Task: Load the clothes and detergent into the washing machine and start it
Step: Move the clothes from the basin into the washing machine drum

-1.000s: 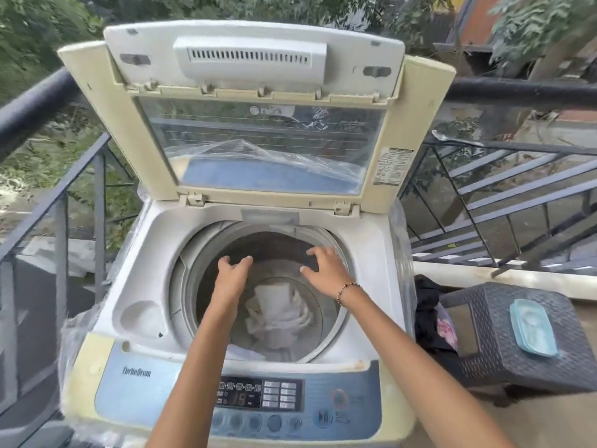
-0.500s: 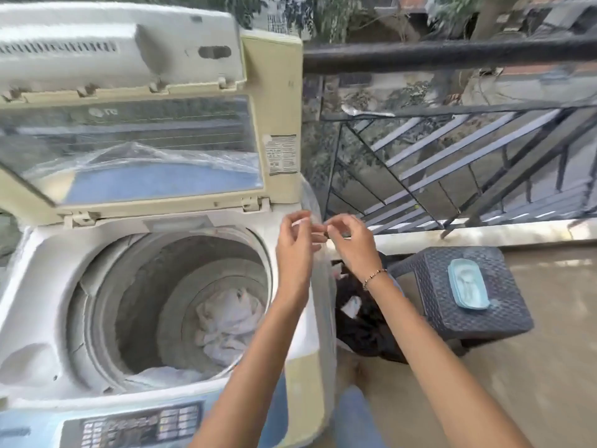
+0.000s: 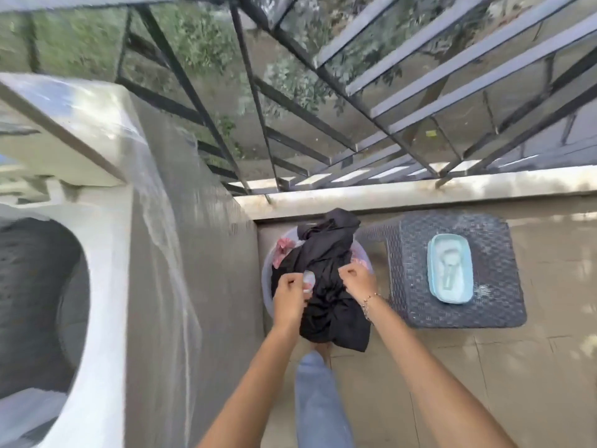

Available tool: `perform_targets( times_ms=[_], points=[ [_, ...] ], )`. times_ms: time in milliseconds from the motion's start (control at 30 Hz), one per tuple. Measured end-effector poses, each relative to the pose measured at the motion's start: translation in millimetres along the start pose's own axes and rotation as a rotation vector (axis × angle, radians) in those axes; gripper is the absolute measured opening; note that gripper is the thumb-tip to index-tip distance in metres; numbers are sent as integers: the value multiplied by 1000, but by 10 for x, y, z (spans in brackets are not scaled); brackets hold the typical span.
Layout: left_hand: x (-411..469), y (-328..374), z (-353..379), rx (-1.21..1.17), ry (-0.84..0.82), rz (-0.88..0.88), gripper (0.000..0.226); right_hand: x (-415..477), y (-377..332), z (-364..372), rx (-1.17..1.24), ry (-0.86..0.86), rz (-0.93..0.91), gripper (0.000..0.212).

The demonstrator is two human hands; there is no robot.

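Clothes (image 3: 283,252) in tub (image 3: 267,281) right of washer (image 3: 106,253), easy reach. L hand (image 3: 289,299) & R hand (image 3: 357,281) both grip black cloth (image 3: 329,307), prob to lift it.

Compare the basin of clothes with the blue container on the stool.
The basin is round and pale grey; the blue container is rectangular. The basin sits on the floor, the container on the woven stool. The basin is heaped with a black garment and more; the container's contents are unclear. Both look plastic.
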State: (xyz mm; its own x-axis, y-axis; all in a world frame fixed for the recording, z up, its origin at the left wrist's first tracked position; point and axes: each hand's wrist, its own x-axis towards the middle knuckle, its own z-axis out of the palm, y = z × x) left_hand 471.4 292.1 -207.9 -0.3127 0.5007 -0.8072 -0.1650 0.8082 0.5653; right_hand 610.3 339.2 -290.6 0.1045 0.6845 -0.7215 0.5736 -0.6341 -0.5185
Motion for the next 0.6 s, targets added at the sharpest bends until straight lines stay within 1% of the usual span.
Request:
perform_targets(
  times_ms=[33,67,167,233,300,367,400,433,467,533,567,600],
  points=[
    [114,-95,31,7,6,-23,15,152,109,73,-42,-24,34,12],
    [214,-189,53,8,13,-50,13,307,233,155,-71,-40,56,22],
    [451,-429,74,11,41,-113,14,621,454,339,-92,-104,62,67],
    [587,-565,70,27,51,-153,13,806,529,447,-197,-130,-42,95],
    [683,-661,59,14,59,-186,14,963,584,538,-517,-141,-205,115],
    [751,-739,51,-3,72,-206,18,1128,626,614,-811,-135,-348,126],
    [775,-770,42,-11,79,-221,19,1195,637,637,-894,-141,-376,125],
    [797,-799,37,-20,83,-229,19,1249,638,641,-940,-141,-382,117],
    [808,-820,36,-21,87,-239,18,1286,638,637,-960,-129,-384,100],
    [824,-856,43,3,93,-262,15,1282,582,585,-969,-32,-441,57],
    [829,-869,47,14,94,-272,13,1263,545,562,-939,16,-489,40],
    [819,-865,51,18,95,-286,12,1232,507,543,-873,31,-523,29]
  ],
)
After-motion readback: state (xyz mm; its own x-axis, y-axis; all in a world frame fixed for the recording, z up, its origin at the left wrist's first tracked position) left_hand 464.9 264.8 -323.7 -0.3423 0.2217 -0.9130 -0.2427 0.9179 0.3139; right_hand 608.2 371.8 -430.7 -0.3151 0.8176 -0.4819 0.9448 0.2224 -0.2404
